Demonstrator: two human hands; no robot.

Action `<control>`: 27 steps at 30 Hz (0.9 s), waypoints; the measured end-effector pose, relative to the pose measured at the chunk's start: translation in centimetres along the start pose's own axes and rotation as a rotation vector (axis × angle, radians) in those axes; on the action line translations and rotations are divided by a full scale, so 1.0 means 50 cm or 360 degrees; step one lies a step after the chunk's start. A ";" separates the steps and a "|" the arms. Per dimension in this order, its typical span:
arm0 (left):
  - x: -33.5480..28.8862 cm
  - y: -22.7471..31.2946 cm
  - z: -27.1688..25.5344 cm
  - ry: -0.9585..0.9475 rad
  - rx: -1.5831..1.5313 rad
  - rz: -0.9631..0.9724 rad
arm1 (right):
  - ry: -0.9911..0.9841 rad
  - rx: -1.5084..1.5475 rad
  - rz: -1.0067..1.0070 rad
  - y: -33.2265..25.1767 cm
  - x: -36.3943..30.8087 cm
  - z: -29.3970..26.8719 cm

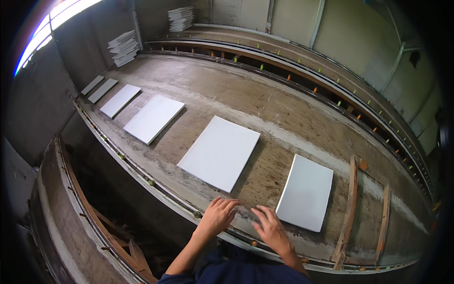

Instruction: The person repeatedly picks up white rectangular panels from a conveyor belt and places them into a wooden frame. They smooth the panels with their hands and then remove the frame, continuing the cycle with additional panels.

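Over the front edge of a long, stained table [227,102] I hold both hands, palms down. My left hand [218,215] is empty, its fingers a little apart and bent, just below the near corner of a white rectangular slab [221,154]. Beside the lower left edge of another white slab [306,191], my right hand [273,231] hovers with spread fingers and nothing in them. Neither hand visibly grips a slab. A third white slab [155,117] lies farther left, one of several in a row running to the far left end.
Stacked white slabs [124,48] stand at the table's far left, with another stack [180,19] behind. Two wooden strips [348,208] lie at the right. A rail with small pegs [150,181] lines the front edge; a dark gap [137,208] separates a lower-left table.
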State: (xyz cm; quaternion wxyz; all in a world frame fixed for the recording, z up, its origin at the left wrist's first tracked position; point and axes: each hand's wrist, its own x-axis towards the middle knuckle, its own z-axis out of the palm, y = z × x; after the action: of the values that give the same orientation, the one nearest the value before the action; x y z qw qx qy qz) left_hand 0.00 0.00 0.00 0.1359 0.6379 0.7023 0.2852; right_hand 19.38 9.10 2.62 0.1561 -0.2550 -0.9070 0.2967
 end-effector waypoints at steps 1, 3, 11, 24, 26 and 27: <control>-0.009 0.010 0.027 -0.0005 -0.0004 -0.0024 | -0.0058 -0.0047 -0.0033 0.003 -0.009 -0.005; -0.013 -0.067 -0.051 0.0007 0.0226 0.0043 | 0.0033 0.0065 -0.0133 -0.045 0.062 0.065; -0.044 -0.043 -0.064 0.0149 0.0033 0.0296 | -0.0026 0.0233 -0.0116 -0.051 0.070 0.075; 0.035 -0.276 -0.295 -0.0058 0.0110 0.0476 | 0.0109 -0.0103 0.0120 -0.198 0.168 0.110; 0.030 -0.350 -0.336 -0.0070 0.0137 0.0535 | 0.0162 -0.0149 0.0183 -0.237 0.215 0.148; 0.033 -0.384 -0.361 -0.0072 0.0145 0.0577 | 0.0191 -0.0178 0.0226 -0.265 0.245 0.165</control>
State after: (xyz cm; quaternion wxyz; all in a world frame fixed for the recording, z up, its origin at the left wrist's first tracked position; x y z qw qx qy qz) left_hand -25.96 -2.94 3.71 0.0690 0.7657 0.5849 0.2586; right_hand 0.82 2.94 6.04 0.1742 -0.3443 -0.8907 0.2403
